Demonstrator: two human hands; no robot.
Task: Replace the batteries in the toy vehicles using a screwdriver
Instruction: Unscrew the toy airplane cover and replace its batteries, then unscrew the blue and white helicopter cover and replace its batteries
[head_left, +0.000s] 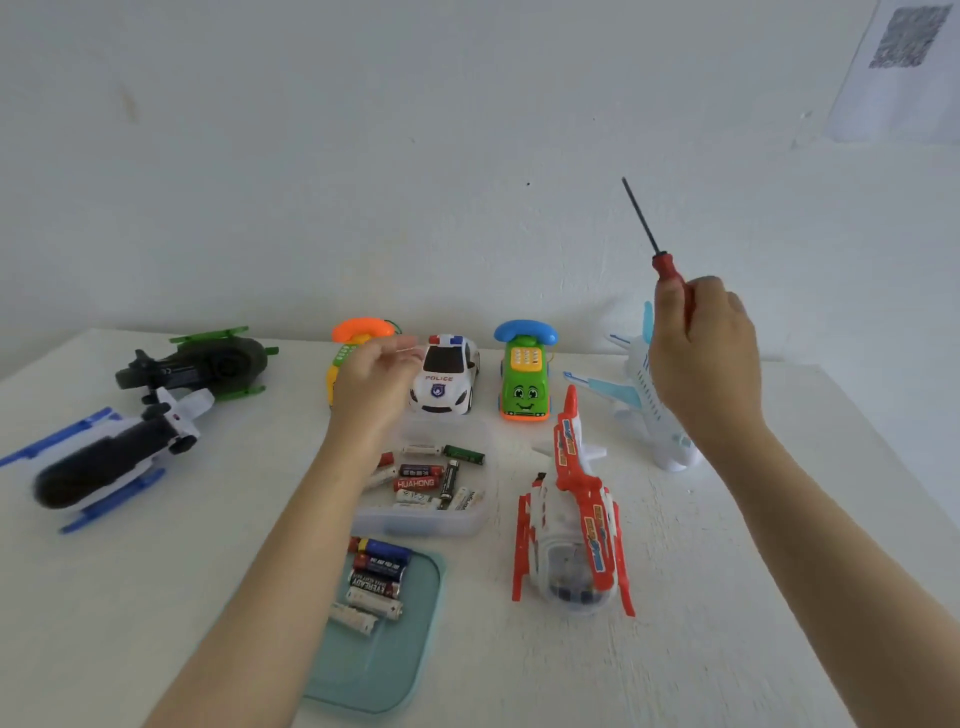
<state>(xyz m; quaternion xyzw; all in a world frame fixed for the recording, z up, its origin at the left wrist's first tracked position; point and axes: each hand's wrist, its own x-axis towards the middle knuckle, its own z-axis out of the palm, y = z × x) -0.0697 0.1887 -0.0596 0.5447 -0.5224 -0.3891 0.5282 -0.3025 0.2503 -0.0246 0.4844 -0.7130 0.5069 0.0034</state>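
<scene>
My right hand (702, 358) grips a red-handled screwdriver (655, 249), raised with its black shaft pointing up, in front of the white and light-blue toy plane (631, 387). My left hand (375, 382) hovers blurred over the back of the table, fingers loosely spread, just left of the white police car (447, 376) and in front of an orange-handset toy phone car (358, 332). A clear box (470, 519) holds several loose batteries. Several more batteries (376, 582) lie on a teal lid (384, 660). A red and white helicopter (574, 512) lies right of the box.
A green phone car with a blue handset (524, 374) stands beside the police car. At the left lie a dark green helicopter (202, 364) and a blue, white and black helicopter (109, 462). The white table (156, 597) ends at a wall behind the toys.
</scene>
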